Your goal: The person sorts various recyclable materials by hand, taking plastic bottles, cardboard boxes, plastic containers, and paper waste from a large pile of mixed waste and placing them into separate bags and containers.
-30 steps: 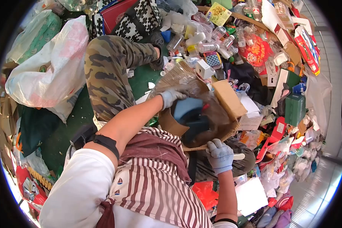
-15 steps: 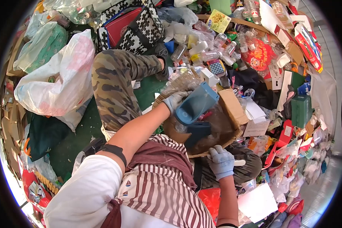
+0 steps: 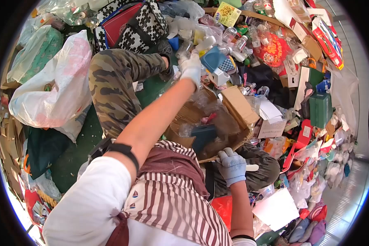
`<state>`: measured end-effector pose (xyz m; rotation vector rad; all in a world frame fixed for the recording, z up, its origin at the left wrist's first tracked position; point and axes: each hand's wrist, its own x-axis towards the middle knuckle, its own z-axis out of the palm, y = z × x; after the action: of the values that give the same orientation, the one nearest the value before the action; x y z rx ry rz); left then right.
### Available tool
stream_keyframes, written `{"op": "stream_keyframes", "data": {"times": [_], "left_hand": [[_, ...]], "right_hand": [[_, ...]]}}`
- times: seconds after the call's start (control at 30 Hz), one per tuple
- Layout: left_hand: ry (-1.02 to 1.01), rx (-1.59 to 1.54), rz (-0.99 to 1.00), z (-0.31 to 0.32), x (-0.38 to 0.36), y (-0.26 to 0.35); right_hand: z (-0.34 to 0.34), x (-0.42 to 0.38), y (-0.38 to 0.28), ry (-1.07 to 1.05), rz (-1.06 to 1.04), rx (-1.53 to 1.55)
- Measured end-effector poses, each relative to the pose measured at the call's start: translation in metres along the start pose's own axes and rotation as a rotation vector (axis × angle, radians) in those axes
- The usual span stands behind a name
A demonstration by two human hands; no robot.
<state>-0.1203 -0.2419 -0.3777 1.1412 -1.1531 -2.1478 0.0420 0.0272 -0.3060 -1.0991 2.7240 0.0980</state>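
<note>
Head view: left hand (image 3: 191,69) is blurring; whether it is gripping, cannot tell.
Blue tub (image 3: 213,59): tilting just right of that hand, blur hiding its long axis.
Box (image 3: 238,107): gaping between both hands, right hand (image 3: 231,166) gripping its near edge.
Room: bottles (image 3: 229,35) are crowding beyond the tub.

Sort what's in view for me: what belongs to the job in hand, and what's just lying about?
In the job:
blue plastic piece, in the left hand
cardboard box, right hand at its rim
dark blue piece inside it

Seemingly lying about:
green box
white sheet
patterned bag
</note>
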Motion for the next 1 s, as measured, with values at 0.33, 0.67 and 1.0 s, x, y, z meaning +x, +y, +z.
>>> {"op": "stream_keyframes", "data": {"times": [0.33,0.67,1.0], "left_hand": [[-0.866,1.627,0.23,-0.066,-0.14,-0.106],[-0.945,1.27,0.066,-0.08,-0.089,-0.067],[-1.041,0.035,-0.294,-0.069,-0.043,-0.006]], "right_hand": [[0.003,0.013,-0.012,-0.009,-0.039,0.0],[0.012,0.007,-0.013,0.088,0.052,0.075],[0.003,0.016,-0.008,0.094,0.104,0.176]]}}
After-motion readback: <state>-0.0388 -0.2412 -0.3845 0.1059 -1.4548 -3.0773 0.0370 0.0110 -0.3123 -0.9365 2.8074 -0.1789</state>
